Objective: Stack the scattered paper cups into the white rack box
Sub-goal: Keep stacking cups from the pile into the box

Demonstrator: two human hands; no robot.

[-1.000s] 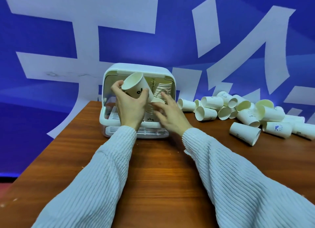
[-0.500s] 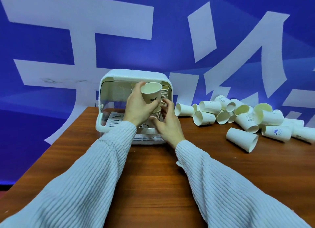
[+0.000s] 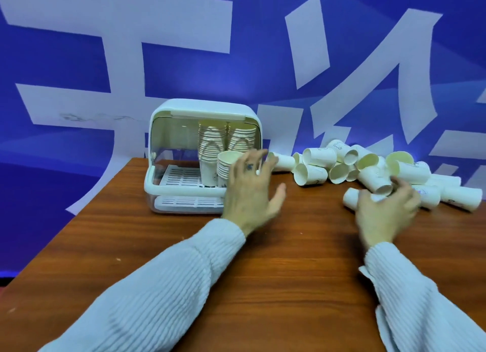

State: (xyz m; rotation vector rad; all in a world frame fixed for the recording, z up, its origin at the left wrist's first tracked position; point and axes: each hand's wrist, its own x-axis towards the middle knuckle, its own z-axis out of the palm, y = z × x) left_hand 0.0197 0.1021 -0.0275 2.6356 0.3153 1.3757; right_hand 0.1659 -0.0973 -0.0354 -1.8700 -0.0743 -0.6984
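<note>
The white rack box (image 3: 184,190) stands open at the table's back left. Inside it are two tall stacks of paper cups (image 3: 212,141) and a short stack (image 3: 226,167) in front of them. My left hand (image 3: 249,191) hovers in front of the box's right side, fingers spread and empty. A pile of loose paper cups (image 3: 368,165) lies on its side at the right. My right hand (image 3: 386,209) is at the pile's near edge with fingers spread, just over a lying cup (image 3: 351,198). It is blurred, and I cannot tell whether it touches the cup.
The brown wooden table (image 3: 289,286) runs toward me, its left edge slanting away. A blue wall with large white shapes stands right behind the box and the pile. More lying cups (image 3: 462,198) reach the right edge of the view.
My left hand set its cup on the short stack, let go and drew back to the right. My right hand left the box and moved right to the pile.
</note>
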